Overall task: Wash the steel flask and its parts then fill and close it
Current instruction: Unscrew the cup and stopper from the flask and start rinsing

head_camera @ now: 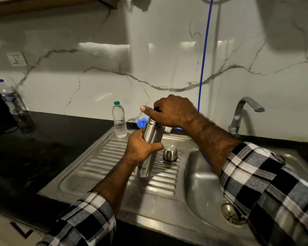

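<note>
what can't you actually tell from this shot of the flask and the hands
- Flask mouth, head view: the right hand covers it, so whether the dark stopper is seated or lifted is unclear.
- Flask contents: opaque steel, cannot tell if filled.
- Flask logo: the left hand and forearm cut off part of the lettering.
- Blue brush: mostly hidden behind the flask and right hand.
- Steel cap: its inside faces down, unseen.
</note>
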### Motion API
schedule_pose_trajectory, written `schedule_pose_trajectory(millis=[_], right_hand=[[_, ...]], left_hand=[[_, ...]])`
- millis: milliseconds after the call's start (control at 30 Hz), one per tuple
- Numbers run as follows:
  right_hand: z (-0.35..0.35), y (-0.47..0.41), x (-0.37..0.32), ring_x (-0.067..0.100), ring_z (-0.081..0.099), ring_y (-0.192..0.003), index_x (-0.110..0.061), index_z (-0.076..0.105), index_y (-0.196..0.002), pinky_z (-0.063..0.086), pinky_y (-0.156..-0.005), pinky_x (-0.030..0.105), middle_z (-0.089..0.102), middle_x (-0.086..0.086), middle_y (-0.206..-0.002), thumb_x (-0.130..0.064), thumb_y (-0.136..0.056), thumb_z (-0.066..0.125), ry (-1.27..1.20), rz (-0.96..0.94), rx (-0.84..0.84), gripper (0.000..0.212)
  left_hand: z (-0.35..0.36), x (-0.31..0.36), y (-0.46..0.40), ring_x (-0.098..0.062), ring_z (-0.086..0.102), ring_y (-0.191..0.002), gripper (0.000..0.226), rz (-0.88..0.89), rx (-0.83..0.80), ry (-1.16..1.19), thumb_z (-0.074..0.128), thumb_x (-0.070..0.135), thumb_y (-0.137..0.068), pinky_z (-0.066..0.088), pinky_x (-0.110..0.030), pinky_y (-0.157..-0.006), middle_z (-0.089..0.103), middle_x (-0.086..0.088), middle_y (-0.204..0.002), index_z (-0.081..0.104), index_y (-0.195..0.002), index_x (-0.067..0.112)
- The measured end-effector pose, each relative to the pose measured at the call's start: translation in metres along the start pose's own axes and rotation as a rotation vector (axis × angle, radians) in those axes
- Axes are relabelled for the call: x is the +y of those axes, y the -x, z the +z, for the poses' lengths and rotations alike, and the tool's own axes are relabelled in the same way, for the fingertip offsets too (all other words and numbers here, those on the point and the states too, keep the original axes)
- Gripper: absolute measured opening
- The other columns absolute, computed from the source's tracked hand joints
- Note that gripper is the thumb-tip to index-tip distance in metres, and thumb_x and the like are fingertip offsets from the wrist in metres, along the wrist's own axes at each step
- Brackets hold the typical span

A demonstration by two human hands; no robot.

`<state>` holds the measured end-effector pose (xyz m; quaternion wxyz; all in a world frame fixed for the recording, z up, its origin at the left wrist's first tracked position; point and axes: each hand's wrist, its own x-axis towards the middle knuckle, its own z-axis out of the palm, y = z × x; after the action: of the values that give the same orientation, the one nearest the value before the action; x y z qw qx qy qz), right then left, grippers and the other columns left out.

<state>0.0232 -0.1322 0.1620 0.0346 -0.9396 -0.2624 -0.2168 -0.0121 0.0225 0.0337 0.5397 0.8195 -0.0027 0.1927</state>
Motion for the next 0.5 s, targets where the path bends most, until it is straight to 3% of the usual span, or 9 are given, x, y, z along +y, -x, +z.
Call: schedule_pose_trajectory(millis=[100,200,333,500], right_hand=[[-0.003,0.000,-0.010,0.021,0.059,-0.076,-0.029,0.065,-0.084,0.047,-0.071,0.035,0.058,-0.003,-0.074,-0.078,-0.098,0.030,0.089,0.053,0.077,0.061],[-0.002,0.000,-0.009,0.024,0.064,-0.084,-0.027,0.072,-0.094,0.051,-0.073,0.037,0.068,0.000,-0.086,-0.060,-0.102,0.041,-0.062,-0.056,0.099,0.046],[-0.011,0.001,0.005,0.014,0.058,-0.104,-0.034,0.066,-0.127,0.048,-0.091,0.036,0.062,-0.009,-0.109,-0.046,-0.108,0.049,-0.416,-0.247,-0.175,0.029],[-0.019,-0.002,0.016,0.006,0.058,-0.107,-0.037,0.059,-0.137,0.044,-0.092,0.030,0.065,-0.009,-0.124,-0.029,-0.105,0.060,-0.511,-0.215,-0.282,0.033]], left_hand=[[0.002,0.001,-0.001,-0.011,0.075,-0.073,0.051,0.015,0.013,-0.035,0.101,0.027,-0.057,0.064,-0.029,-0.066,0.078,0.003,-0.086,0.072,-0.099,0.021],[0.001,0.002,-0.001,-0.018,0.076,-0.077,0.045,0.007,-0.053,0.086,0.100,0.016,-0.061,0.066,-0.040,-0.073,0.079,-0.002,-0.086,0.073,-0.097,0.016],[0.000,-0.003,0.000,-0.021,0.076,-0.077,0.044,-0.010,-0.017,0.147,0.098,0.022,-0.055,0.065,-0.041,-0.072,0.077,-0.002,-0.082,0.073,-0.091,0.015],[0.003,-0.010,-0.004,-0.018,0.075,-0.083,0.049,-0.023,0.005,0.066,0.101,0.019,-0.062,0.064,-0.040,-0.076,0.077,-0.001,-0.090,0.071,-0.100,0.019]])
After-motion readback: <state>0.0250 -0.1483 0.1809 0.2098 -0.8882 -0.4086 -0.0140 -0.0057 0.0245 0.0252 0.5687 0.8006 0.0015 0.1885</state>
